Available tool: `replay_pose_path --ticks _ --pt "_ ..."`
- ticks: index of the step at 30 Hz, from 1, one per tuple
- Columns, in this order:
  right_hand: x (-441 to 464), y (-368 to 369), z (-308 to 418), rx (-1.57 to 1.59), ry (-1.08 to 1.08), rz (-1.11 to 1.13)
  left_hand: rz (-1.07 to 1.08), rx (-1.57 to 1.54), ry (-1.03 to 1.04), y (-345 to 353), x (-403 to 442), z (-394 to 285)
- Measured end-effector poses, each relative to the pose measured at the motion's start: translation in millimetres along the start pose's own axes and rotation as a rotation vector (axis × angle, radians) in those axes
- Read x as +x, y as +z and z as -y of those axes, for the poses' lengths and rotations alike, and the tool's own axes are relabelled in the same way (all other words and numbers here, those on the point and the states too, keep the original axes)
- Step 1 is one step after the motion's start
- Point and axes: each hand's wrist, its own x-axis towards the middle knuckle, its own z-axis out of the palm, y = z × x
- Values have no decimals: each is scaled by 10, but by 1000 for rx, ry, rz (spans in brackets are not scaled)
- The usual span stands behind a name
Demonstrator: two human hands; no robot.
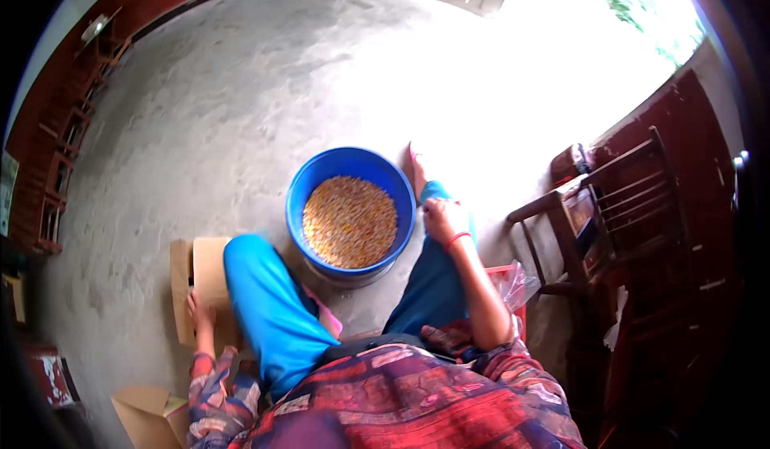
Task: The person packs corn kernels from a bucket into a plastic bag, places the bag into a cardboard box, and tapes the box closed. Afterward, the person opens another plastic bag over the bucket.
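Observation:
A round blue bucket (350, 154) stands on the floor between my knees. Inside it lies a heap of yellow-orange grains (350, 221) that look like corn kernels. My right hand (442, 219) rests at my right knee beside the bucket, fingers curled in; whatever they may hold is hidden. A red band (459, 238) circles that wrist. To the left, my left hand (200, 317) touches an open cardboard box (213, 276) beside my left leg. Its fingers reach along the dark gap between the flaps, with nothing visible in them.
Another cardboard box (147, 417) sits at the lower left. On the right are a dark wooden chair (553, 208) and a red container (499, 271) with a clear plastic bag (517, 286). Wooden furniture (60, 172) lines the left wall. Bright light comes through the doorway (561, 64).

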Motion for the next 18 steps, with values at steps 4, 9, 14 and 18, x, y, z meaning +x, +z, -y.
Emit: replay_pose_path --ticks 4,9,14,18 --pt "-54 -56 43 50 -33 -38 -6 206 402 379 -165 341" --pt "-7 -11 84 91 -54 -68 143 153 305 -220 -558 -388" --pt "74 -33 140 104 -61 -34 166 168 236 -196 -432 -543" --pt "126 -100 186 38 -47 34 184 183 207 -208 -395 -590"
